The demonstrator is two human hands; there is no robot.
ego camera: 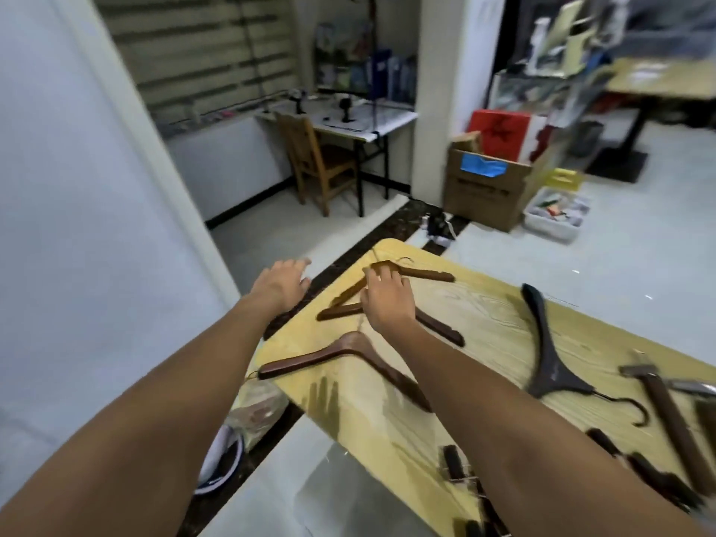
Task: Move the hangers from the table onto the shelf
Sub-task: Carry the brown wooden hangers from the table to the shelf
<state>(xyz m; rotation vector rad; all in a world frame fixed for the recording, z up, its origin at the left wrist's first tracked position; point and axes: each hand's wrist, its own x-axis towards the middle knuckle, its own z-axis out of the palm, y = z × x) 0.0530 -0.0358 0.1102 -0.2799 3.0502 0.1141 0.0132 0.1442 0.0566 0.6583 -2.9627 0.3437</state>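
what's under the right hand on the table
The right hand lies over two overlapping brown wooden hangers on the yellow table. Their arms stick out either side; the crossing point and one hook are covered, so the grip is unclear.

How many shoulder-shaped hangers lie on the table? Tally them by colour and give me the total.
Brown hangers: 3 (two overlap under the right hand)
Black hanger: 1
Total: 4
The straight clip hangers at the right edge are blurred and cut off, so they are not counted.
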